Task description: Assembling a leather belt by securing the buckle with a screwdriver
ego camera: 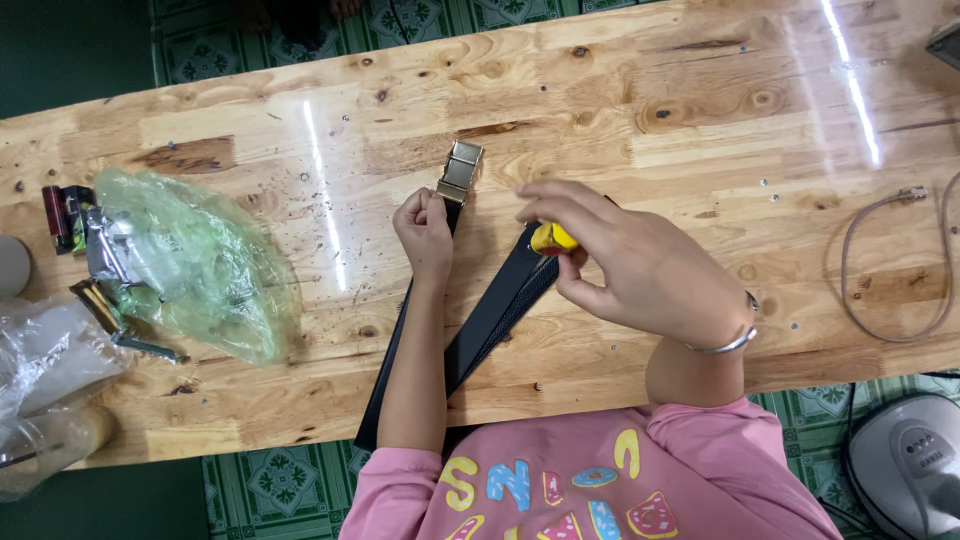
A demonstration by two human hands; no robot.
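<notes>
A black belt (pixel 497 310) lies folded across the wooden table (pixel 620 120), both strands running off the near edge. One end carries a metal buckle (pixel 459 172). My left hand (pixel 425 232) is closed on the strap just below the buckle. My right hand (pixel 625 262) grips a small yellow tool (pixel 551 239), its tip against the end of the other strand.
A green plastic bag (pixel 190 262) with metal buckle parts lies at the left, beside a clear bag (pixel 45 360) and a red-and-black object (pixel 60 215). A thin cable (pixel 890 270) loops at the right. A grey appliance (pixel 910 462) sits on the floor, lower right.
</notes>
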